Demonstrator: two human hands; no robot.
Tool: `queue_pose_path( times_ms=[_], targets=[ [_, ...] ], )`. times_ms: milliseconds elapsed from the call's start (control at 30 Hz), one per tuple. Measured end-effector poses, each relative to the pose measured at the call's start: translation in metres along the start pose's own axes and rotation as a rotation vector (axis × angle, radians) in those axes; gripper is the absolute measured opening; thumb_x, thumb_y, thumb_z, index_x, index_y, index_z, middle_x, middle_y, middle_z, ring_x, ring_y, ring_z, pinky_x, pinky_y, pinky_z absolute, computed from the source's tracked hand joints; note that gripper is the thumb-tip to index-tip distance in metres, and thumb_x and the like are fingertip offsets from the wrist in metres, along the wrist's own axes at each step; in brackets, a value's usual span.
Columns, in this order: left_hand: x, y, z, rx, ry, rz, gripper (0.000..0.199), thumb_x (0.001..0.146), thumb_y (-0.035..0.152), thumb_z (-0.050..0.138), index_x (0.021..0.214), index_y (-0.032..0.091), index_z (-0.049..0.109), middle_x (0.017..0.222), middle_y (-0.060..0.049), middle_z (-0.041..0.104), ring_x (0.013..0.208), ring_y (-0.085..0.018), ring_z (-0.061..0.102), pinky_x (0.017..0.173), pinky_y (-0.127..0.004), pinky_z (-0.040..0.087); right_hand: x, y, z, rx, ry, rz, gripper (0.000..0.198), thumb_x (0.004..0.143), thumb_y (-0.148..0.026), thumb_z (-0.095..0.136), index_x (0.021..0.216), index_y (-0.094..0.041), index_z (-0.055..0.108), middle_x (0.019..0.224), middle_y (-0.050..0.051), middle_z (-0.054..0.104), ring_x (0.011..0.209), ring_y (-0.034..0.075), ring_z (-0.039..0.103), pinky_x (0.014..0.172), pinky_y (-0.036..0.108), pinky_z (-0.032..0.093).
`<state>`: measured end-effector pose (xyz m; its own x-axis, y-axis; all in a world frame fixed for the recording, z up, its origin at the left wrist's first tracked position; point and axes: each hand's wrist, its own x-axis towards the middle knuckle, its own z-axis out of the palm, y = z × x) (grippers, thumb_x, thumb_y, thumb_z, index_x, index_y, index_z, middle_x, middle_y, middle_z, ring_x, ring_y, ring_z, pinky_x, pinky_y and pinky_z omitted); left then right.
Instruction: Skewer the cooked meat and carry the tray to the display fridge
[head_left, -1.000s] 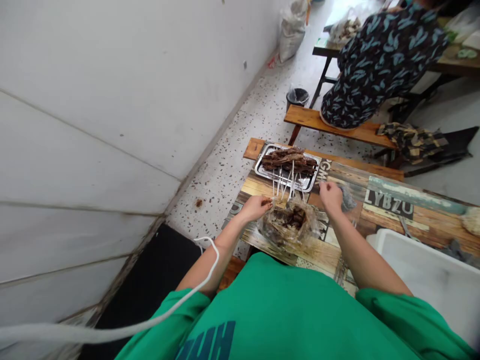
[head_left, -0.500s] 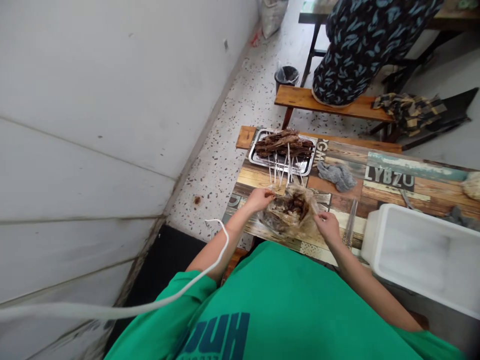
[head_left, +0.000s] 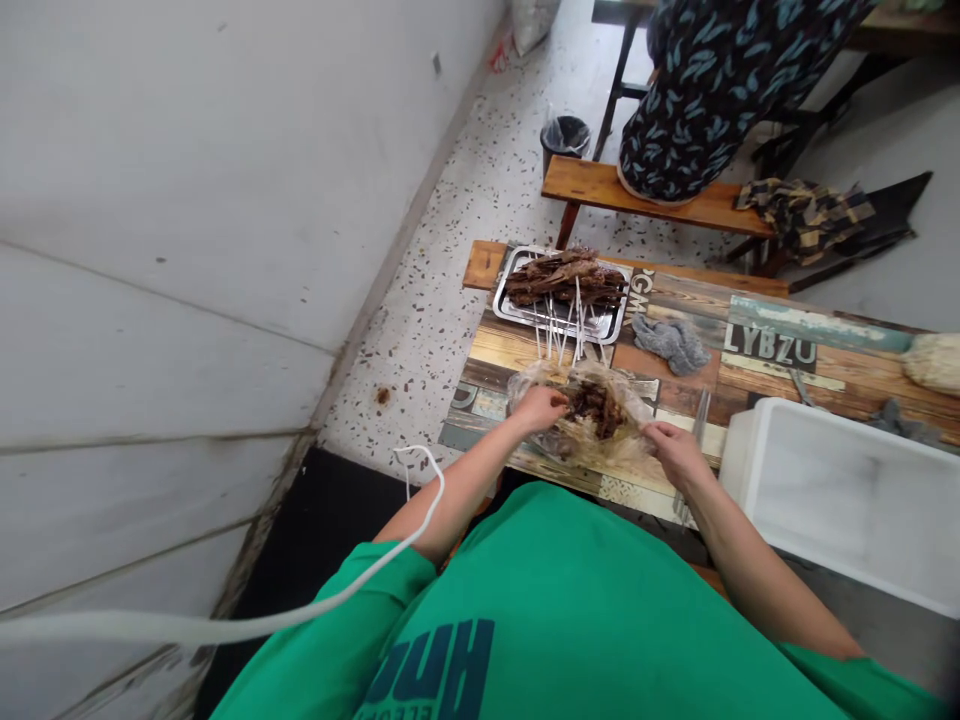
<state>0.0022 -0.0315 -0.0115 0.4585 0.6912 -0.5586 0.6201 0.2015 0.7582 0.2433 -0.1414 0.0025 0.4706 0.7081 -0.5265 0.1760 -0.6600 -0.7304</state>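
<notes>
A crumpled clear plastic bag (head_left: 562, 440) lies spread on the near part of the table, its mouth facing up. Dark brown shredded pieces, like meat (head_left: 600, 408), fill its middle. My right hand (head_left: 675, 452) pinches the bag's right edge. At the left side of the opening, my left hand (head_left: 541, 408) is closed, its fingertips against the brown pieces; what they hold is too small to make out. Just beyond the bag, a metal tray (head_left: 501, 308) bears a pile of brown skewered meat (head_left: 566, 280), with white sticks (head_left: 577, 325) pointing toward me.
A grey cloth (head_left: 671, 343) lies right of the tray. Metal skewers or tongs (head_left: 700, 425) lie near my right wrist, beside a white plastic tub (head_left: 739, 450). Beyond the table, a person in patterned clothing (head_left: 697, 100) sits on a wooden bench (head_left: 581, 185), near a black bin (head_left: 551, 150).
My left hand has moved right, from the bag's left edge in to the brown pieces. The bag lies opened wider, and my right hand keeps hold of its right edge.
</notes>
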Motion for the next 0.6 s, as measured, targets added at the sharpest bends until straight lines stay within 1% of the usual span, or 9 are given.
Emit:
queue_pose_path(
  times_ms=[67,167,233,300,400,467,533,600],
  targets=[
    [0.014,0.01,0.024,0.057,-0.042,-0.04,0.028,0.082,0.025,0.066,0.107,0.015,0.074,0.111,-0.01,0.073,0.104,-0.021,0.067,0.092,-0.027,0.049,-0.002,-0.001,0.0,0.006,0.009,-0.02,0.048,0.05,-0.062,0.074,0.06,-0.016,0.063,0.05,-0.002,0.054,0.048,0.011,0.044,0.048,0.024,0.035],
    [0.031,0.026,0.06,0.136,-0.058,-0.093,0.029,0.079,0.025,0.069,0.104,0.012,0.074,0.11,-0.015,0.072,0.106,-0.026,0.066,0.091,-0.031,0.049,-0.007,-0.003,-0.004,0.012,0.076,-0.068,0.051,0.054,-0.065,0.072,0.063,-0.016,0.062,0.052,-0.002,0.055,0.05,0.011,0.045,0.049,0.024,0.037],
    [0.035,0.033,0.08,0.152,-0.073,-0.108,0.029,0.076,0.026,0.072,0.1,0.009,0.075,0.107,-0.019,0.072,0.103,-0.03,0.067,0.088,-0.033,0.051,-0.01,-0.005,-0.008,0.015,0.107,-0.096,0.052,0.056,-0.067,0.071,0.062,-0.016,0.061,0.054,-0.001,0.056,0.051,0.011,0.046,0.05,0.025,0.039],
    [0.036,0.036,0.095,0.161,-0.075,-0.14,0.034,0.074,0.031,0.074,0.099,0.007,0.074,0.106,-0.022,0.071,0.102,-0.033,0.067,0.086,-0.035,0.052,-0.014,-0.007,-0.011,0.013,0.093,-0.114,0.053,0.055,-0.067,0.073,0.061,-0.016,0.061,0.056,0.0,0.057,0.052,0.012,0.049,0.051,0.026,0.041],
    [0.037,0.039,0.107,0.137,-0.014,-0.228,0.045,0.074,0.038,0.074,0.103,0.005,0.072,0.109,-0.025,0.069,0.104,-0.034,0.066,0.086,-0.035,0.051,-0.019,-0.009,-0.01,0.006,0.036,-0.13,0.053,0.056,-0.068,0.073,0.06,-0.017,0.061,0.057,0.001,0.057,0.052,0.012,0.05,0.052,0.026,0.043],
    [0.04,0.043,0.112,0.108,0.021,-0.269,0.046,0.075,0.036,0.073,0.107,0.003,0.071,0.112,-0.026,0.067,0.107,-0.033,0.065,0.088,-0.032,0.049,-0.021,-0.009,-0.006,-0.006,0.021,-0.146,0.054,0.058,-0.07,0.071,0.06,-0.017,0.061,0.057,0.001,0.057,0.052,0.012,0.049,0.052,0.026,0.043],
    [0.043,0.046,0.114,0.091,0.027,-0.291,0.045,0.075,0.032,0.073,0.107,0.001,0.07,0.113,-0.028,0.067,0.109,-0.032,0.064,0.088,-0.03,0.048,-0.02,-0.009,-0.003,-0.027,0.025,-0.166,0.056,0.059,-0.072,0.069,0.061,-0.017,0.061,0.058,0.001,0.058,0.053,0.013,0.051,0.052,0.026,0.044],
    [0.045,0.046,0.112,0.085,0.022,-0.308,0.042,0.074,0.029,0.074,0.106,0.001,0.071,0.112,-0.027,0.067,0.107,-0.031,0.065,0.087,-0.029,0.049,-0.019,-0.008,-0.002,-0.057,0.045,-0.187,0.058,0.06,-0.075,0.066,0.062,-0.017,0.061,0.06,0.002,0.058,0.054,0.013,0.052,0.053,0.027,0.045]
  ],
)
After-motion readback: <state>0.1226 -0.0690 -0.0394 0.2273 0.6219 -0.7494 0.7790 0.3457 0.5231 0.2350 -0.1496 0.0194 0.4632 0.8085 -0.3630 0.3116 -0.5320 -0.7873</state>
